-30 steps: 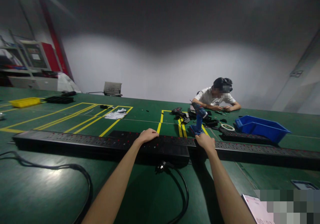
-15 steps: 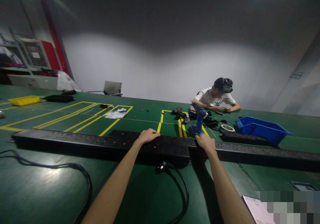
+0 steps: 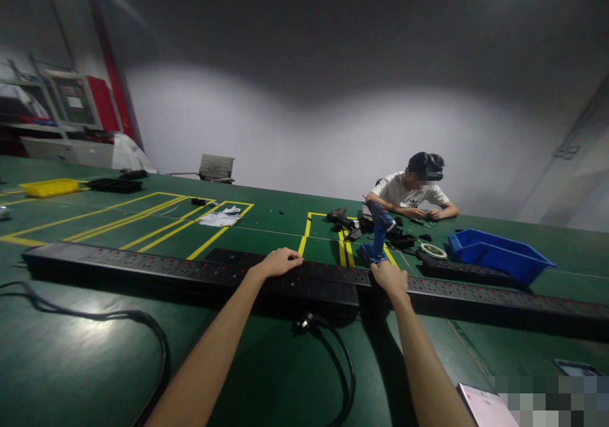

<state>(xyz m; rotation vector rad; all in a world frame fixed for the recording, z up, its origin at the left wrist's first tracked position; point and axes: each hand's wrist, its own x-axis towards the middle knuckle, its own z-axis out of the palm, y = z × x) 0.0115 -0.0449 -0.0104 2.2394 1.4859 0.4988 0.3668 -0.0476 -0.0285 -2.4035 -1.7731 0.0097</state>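
Note:
A long black power strip [image 3: 143, 262] with red-lit outlets runs across the table in front of me. A shorter black power strip [image 3: 323, 292] sits against its near side. My left hand [image 3: 278, 263] is closed over the strips near the middle, fingertips bent together; what they hold, if anything, is hidden. Farther right, my right hand [image 3: 391, 277] wraps over the long strip, its fingertips partly out of sight at the far edge. Just beyond it a blue cordless drill [image 3: 379, 230] stands upright on its battery. A plug [image 3: 305, 322] with a black cable lies below the short strip.
A blue bin [image 3: 499, 256], a roll of tape [image 3: 432, 250] and another black strip [image 3: 469, 268] are at right. Across the table a person [image 3: 412, 192] leans on their forearms. A second drill [image 3: 337, 216] lies behind. At left is a black cable [image 3: 109, 316].
My left hand has shifted slightly left and its fingers are more bent. My right hand stays at the long strip. The view has tilted a little.

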